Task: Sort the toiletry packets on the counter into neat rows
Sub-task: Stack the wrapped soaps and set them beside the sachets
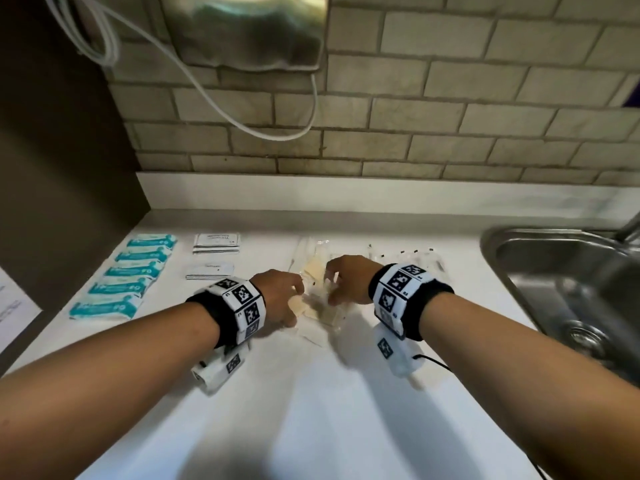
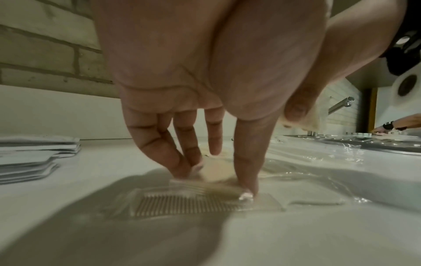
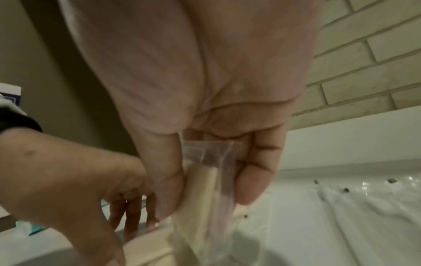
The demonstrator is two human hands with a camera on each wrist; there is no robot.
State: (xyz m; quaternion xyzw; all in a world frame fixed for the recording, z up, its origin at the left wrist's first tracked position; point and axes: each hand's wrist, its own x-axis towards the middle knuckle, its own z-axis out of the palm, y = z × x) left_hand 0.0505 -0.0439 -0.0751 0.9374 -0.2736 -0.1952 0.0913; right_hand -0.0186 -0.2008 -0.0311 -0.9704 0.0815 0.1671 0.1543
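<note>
Left of the steel sink [image 1: 554,289], the right hand [image 1: 346,277] pinches a clear-wrapped cream comb packet [image 3: 212,189]. The left hand [image 1: 277,296] presses straight fingers on another comb packet [image 2: 193,201] lying on the white bench [image 1: 311,410]. Light, slippery film: probably best pinched at an edge.

A steel sink [image 1: 568,289] sits below a brick-tiled wall [image 1: 450,109] with a white cable [image 1: 214,98].

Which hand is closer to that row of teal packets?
Left. The left hand works at the comb packets mid-counter, on the side facing the teal packets; the right hand is farther off, toward the sink.
</note>
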